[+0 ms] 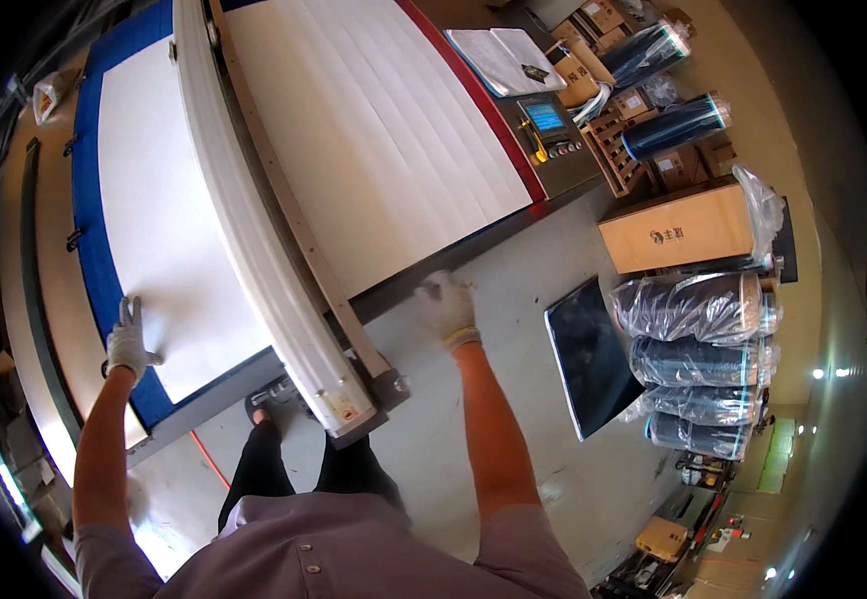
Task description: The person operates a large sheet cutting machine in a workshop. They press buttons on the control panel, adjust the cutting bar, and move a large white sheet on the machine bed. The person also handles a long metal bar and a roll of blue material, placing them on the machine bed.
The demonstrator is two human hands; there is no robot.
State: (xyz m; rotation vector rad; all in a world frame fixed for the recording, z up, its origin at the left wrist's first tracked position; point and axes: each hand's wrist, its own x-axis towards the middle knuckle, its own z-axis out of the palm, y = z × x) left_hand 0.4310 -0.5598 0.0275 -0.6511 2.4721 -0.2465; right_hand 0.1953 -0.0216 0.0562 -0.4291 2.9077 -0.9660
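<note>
My left hand (131, 339), in a whitish glove, lies with its fingers stretched out at the side of a white sheet (169, 225), over the blue border (99, 215) of a large flat machine bed. Across the bed runs a long pale beam (239, 205), with a brown metal bar (289, 205) along its right side. To the right of the bar, another white surface (374, 140) shows several faint parallel lines. My right hand (448, 307), gloved too, is in the air off the machine's near edge, beyond the beam's end. Motion smears its fingers, and nothing is visibly held.
A control panel (543, 118) with a lit screen and buttons sits at the machine's right end, beside an open paper pad (505, 60). A dark flat panel (591, 354) lies on the floor. Plastic-wrapped rolls (688, 307) and a large carton (678, 228) stand to the right.
</note>
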